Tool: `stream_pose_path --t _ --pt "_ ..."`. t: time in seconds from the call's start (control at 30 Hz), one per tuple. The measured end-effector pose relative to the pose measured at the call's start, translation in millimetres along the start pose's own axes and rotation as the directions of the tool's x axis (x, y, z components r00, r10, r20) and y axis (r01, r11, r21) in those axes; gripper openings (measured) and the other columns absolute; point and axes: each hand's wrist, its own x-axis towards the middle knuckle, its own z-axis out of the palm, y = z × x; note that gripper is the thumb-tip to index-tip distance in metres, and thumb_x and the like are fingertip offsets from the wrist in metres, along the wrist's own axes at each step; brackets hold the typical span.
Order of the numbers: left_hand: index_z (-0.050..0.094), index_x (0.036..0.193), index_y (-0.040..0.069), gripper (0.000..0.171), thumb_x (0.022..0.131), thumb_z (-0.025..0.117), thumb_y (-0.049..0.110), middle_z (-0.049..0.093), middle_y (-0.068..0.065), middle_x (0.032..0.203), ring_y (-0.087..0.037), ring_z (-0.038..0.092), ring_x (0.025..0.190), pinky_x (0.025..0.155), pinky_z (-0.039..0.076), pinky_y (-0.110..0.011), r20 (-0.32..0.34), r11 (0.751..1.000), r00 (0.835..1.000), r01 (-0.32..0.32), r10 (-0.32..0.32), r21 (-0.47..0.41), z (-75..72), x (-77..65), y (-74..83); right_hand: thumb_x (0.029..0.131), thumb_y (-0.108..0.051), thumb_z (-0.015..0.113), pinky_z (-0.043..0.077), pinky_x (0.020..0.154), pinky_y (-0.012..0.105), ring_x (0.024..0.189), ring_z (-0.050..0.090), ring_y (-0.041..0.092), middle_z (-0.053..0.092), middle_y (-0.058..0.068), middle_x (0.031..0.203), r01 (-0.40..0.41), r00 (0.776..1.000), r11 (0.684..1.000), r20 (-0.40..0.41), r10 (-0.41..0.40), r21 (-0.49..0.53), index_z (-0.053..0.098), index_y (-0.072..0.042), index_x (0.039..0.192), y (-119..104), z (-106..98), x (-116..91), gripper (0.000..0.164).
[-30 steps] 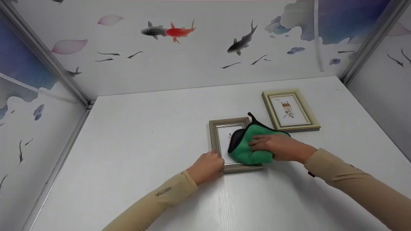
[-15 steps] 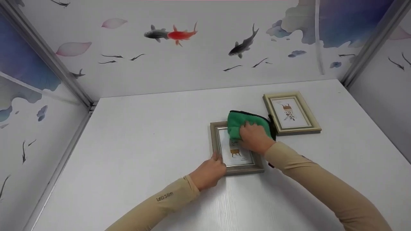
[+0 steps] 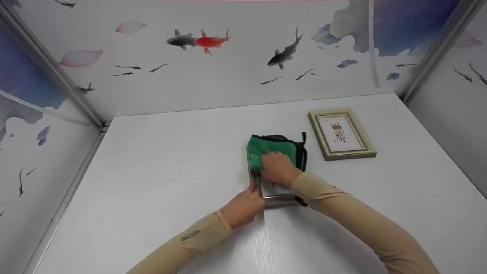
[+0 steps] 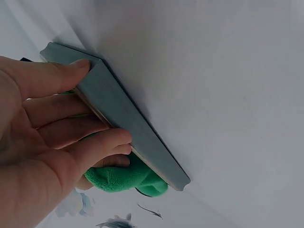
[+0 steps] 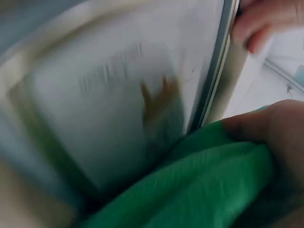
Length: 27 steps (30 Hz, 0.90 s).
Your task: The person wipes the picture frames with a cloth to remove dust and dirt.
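Note:
A grey-brown picture frame (image 3: pixel 279 201) lies on the white table. My left hand (image 3: pixel 242 207) grips its near left corner; in the left wrist view the thumb lies on the outer edge (image 4: pixel 126 107) and the fingers curl over the face side. My right hand (image 3: pixel 279 167) holds a green cloth (image 3: pixel 262 145) with black trim bunched over the frame's far left part. The cloth covers most of the picture. In the right wrist view, blurred, part of the picture (image 5: pixel 118 95) shows beside the green cloth (image 5: pixel 204 185).
A second, gold-coloured picture frame (image 3: pixel 323 142) lies to the right and farther back on the table (image 3: pixel 171 182). White panels printed with fish (image 3: pixel 285 53) enclose the table at the back and sides, with metal posts (image 3: pixel 68 76) at the corners.
My right hand has swept the cloth from the frame's right side up to the far edge, then left to the far left corner. My left hand stays at the near left corner.

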Motion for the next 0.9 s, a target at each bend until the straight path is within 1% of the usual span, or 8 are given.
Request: stream_pose_path --t 0.1,0.17,0.33,0.5,0.6,0.7,0.83,0.9 --pt "0.072 0.102 0.004 0.025 0.077 0.076 0.006 0.065 -0.016 0.107 -0.023 0.06 0.104 0.105 0.035 -0.037 -0.015 1.0 1.0 0.003 -0.004 -0.014 1.3 -1.4 -1.0 0.094 -0.017 0.059 0.047 0.088 0.053 0.113 0.053 0.046 0.054 0.027 0.128 0.091 0.995 0.992 0.034 -0.094 0.082 0.054 0.009 0.126 3.4 4.8 -2.1 0.041" --pt "0.072 0.101 0.004 0.024 0.077 0.076 0.006 0.064 -0.017 0.109 -0.024 0.059 0.107 0.105 0.035 -0.037 -0.021 1.0 1.0 0.001 -0.001 -0.007 2.0 -2.1 -1.3 0.094 -0.013 0.057 0.037 0.1 0.054 0.129 0.039 0.047 0.042 0.025 0.143 0.132 0.985 0.981 0.088 -0.145 0.143 0.044 0.006 0.139 9.9 5.3 -3.3 0.051" --pt "0.073 0.091 0.006 0.013 0.078 0.076 0.008 0.065 -0.018 0.107 -0.025 0.059 0.107 0.105 0.035 -0.037 -0.014 1.0 1.0 -0.001 0.001 0.024 2.8 -3.6 -0.6 0.086 0.006 0.057 0.022 0.11 0.052 0.14 0.022 0.04 0.032 0.018 0.151 0.256 0.921 0.905 0.198 -0.335 0.339 0.039 -0.001 0.145 29.8 -0.7 -8.3 0.063" --pt "0.073 0.089 0.004 0.01 0.08 0.074 0.007 0.066 -0.018 0.106 -0.024 0.061 0.1 0.097 0.043 -0.031 -0.015 1.0 1.0 0.017 -0.017 0.022 3.1 -1.8 0.7 0.081 0.015 0.057 0.021 0.11 0.051 0.141 0.021 0.036 0.035 0.012 0.151 0.357 0.866 0.867 0.224 -0.447 0.349 0.046 -0.005 0.142 46.8 -9.4 -20.4 0.066" --pt "0.074 0.09 0.004 0.009 0.081 0.073 0.005 0.066 -0.019 0.108 -0.025 0.061 0.1 0.085 0.05 -0.027 0.002 0.999 0.999 0.045 -0.045 -0.018 0.7 0.2 0.9 0.078 0.022 0.054 0.023 0.11 0.051 0.141 0.024 0.035 0.037 0.01 0.15 0.371 0.871 0.879 0.217 -0.441 0.298 0.05 -0.006 0.14 56.4 -13.0 -28.5 0.068" --pt "0.074 0.086 0.006 0.006 0.081 0.073 0.003 0.068 -0.013 0.095 -0.022 0.063 0.089 0.071 0.053 -0.025 0.013 0.995 0.998 0.06 -0.059 -0.075 -1.7 0.7 1.1 0.075 0.025 0.051 0.025 0.109 0.051 0.139 0.028 0.035 0.041 0.01 0.148 0.365 0.891 0.903 0.198 -0.409 0.227 0.053 -0.006 0.138 63.5 -14.7 -35.8 0.07" --pt "0.072 0.079 0.01 0.007 0.081 0.072 0.003 0.065 -0.004 0.074 -0.016 0.061 0.072 0.061 0.052 -0.025 -0.018 0.994 0.998 0.057 -0.059 -0.095 -1.3 -0.2 2.3 0.076 0.021 0.057 0.032 0.105 0.052 0.132 0.039 0.04 0.048 0.016 0.141 0.319 0.936 0.947 0.143 -0.322 0.049 0.056 -0.003 0.133 61.6 -16.1 -47.2 0.062" --pt "0.073 0.08 0.009 0.006 0.08 0.073 0.003 0.065 -0.004 0.074 -0.016 0.061 0.073 0.061 0.052 -0.025 -0.03 0.994 0.997 0.064 -0.067 -0.091 -0.6 -0.4 3.0 0.079 0.013 0.062 0.039 0.098 0.054 0.123 0.047 0.044 0.054 0.021 0.133 0.27 0.96 0.96 0.089 -0.264 -0.069 0.059 0.001 0.128 54.9 -15.8 -53.4 0.05"
